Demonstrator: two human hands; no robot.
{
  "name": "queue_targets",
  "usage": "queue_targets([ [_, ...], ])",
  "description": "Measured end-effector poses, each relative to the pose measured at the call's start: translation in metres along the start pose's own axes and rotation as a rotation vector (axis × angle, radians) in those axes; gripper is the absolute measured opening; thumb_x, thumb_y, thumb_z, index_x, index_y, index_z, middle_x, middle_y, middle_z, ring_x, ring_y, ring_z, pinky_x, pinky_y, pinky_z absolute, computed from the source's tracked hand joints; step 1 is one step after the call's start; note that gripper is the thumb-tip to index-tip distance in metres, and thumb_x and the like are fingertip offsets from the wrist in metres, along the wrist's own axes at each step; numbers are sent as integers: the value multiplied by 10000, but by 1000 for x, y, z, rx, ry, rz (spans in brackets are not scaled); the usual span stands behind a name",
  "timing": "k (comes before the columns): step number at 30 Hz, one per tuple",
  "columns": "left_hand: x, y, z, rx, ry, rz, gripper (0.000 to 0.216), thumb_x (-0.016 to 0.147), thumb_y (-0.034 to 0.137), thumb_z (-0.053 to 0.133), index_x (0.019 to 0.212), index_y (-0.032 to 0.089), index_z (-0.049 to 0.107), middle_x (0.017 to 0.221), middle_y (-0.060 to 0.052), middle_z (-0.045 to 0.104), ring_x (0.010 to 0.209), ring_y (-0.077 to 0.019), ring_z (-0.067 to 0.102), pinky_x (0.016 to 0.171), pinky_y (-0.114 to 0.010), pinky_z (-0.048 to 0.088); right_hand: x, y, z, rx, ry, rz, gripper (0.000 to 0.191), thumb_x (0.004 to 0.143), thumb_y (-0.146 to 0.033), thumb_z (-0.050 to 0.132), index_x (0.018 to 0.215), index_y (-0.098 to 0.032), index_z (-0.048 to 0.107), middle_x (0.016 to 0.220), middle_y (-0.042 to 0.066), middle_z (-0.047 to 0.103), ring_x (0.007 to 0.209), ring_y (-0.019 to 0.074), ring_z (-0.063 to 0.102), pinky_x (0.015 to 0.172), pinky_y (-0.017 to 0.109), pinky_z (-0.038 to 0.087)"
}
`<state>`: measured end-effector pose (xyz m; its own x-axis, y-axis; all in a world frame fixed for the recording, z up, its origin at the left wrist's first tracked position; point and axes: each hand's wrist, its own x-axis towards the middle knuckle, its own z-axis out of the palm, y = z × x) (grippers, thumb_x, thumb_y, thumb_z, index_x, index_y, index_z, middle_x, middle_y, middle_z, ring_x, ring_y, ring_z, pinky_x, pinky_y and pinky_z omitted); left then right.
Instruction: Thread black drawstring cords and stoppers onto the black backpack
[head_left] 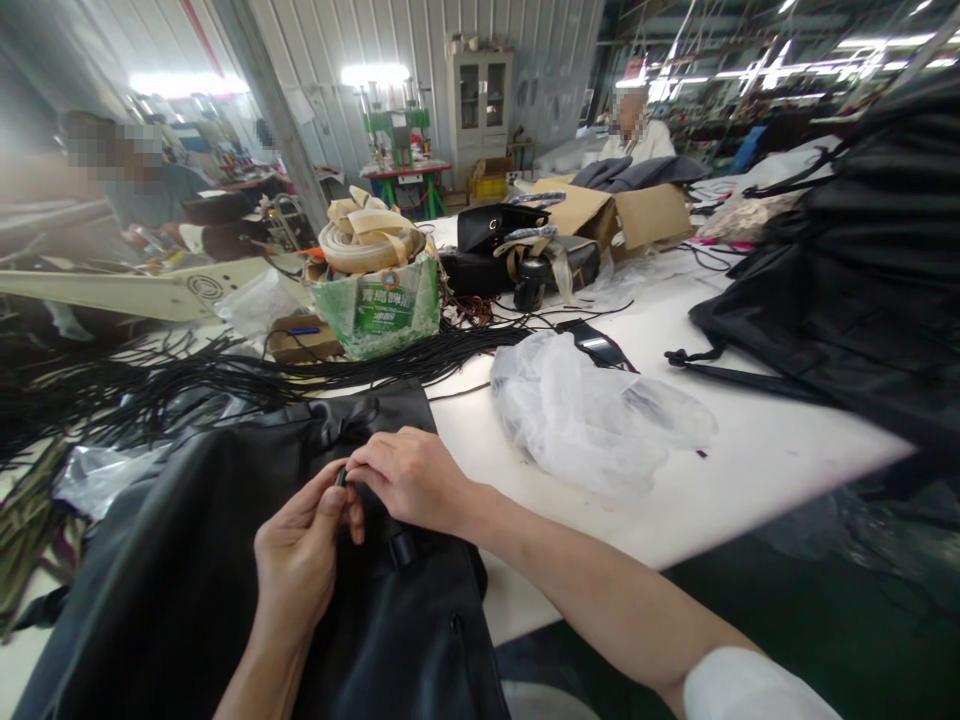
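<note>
A black fabric bag (225, 560) lies across the near edge of the white table (750, 450). Both hands meet on top of it. My left hand (300, 550) pinches a small dark piece, a cord end or puller, between thumb and fingers. My right hand (409, 475) has its fingers curled and pressed on the same spot of the black fabric bag, touching the left thumb. A black cord stopper (401, 548) sits on the bag just below the hands. A tied black cord bow (345, 415) lies above them.
A bundle of black cords (225, 380) fans across the table's left. Behind it stands a green bag of beige webbing (375, 285). A crumpled clear plastic bag (592, 410) lies at centre. Piled black bags (862, 290) fill the right. Other people work at the back.
</note>
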<state>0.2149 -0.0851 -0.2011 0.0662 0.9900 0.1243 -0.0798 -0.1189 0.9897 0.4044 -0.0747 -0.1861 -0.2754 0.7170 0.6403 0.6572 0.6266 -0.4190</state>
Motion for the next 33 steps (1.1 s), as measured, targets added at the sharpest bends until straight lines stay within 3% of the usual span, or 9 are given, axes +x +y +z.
queue_targets([
  [7,1,-3,-3,91,-13,34,480,988,471,854,1354,164,816,766,-20,717,603,-151,643,596,-266,558,-3,-2,2,-5,-5,39,268,1186,-339,642,1013,-183,775,979,34,837,901,180,769,825,343,444],
  [13,1,-4,-4,114,-23,27,494,992,475,842,1375,165,805,771,-15,722,602,-147,644,610,-267,562,-2,0,1,2,-29,63,249,1193,-351,636,1085,-196,798,1008,21,834,918,165,761,834,336,443],
  [20,7,2,1,-95,-42,-64,592,933,513,914,1377,142,794,782,-28,707,652,-134,623,626,-233,526,6,-21,-35,-165,111,-103,267,1178,-390,650,1144,-167,792,1114,82,802,1020,229,706,913,391,472],
  [24,11,7,3,-235,-36,-183,639,801,529,1022,1279,147,837,972,-97,776,783,-151,673,689,-226,559,1,-40,-49,-178,-235,-204,298,1171,-372,662,975,-179,775,983,52,783,906,203,686,776,350,478],
  [27,12,9,4,-280,-76,-186,593,818,504,1014,1275,166,845,1023,-95,761,770,-136,638,667,-225,547,-1,-43,-48,-237,-456,-28,249,1109,-376,769,964,-174,796,987,45,783,915,213,702,719,347,461],
  [30,12,9,4,-294,-110,-194,570,827,466,1014,1288,175,848,1032,-93,746,771,-125,612,661,-215,529,0,-42,-44,-268,-532,121,210,1071,-394,817,1023,-190,824,1044,45,772,965,226,709,706,346,452],
  [33,13,8,3,-302,-133,-223,570,824,456,1020,1290,174,853,1021,-102,739,772,-124,599,661,-211,515,0,-43,-46,-261,-575,127,104,1099,-273,751,1065,-202,820,1069,51,755,989,224,694,715,332,455],
])
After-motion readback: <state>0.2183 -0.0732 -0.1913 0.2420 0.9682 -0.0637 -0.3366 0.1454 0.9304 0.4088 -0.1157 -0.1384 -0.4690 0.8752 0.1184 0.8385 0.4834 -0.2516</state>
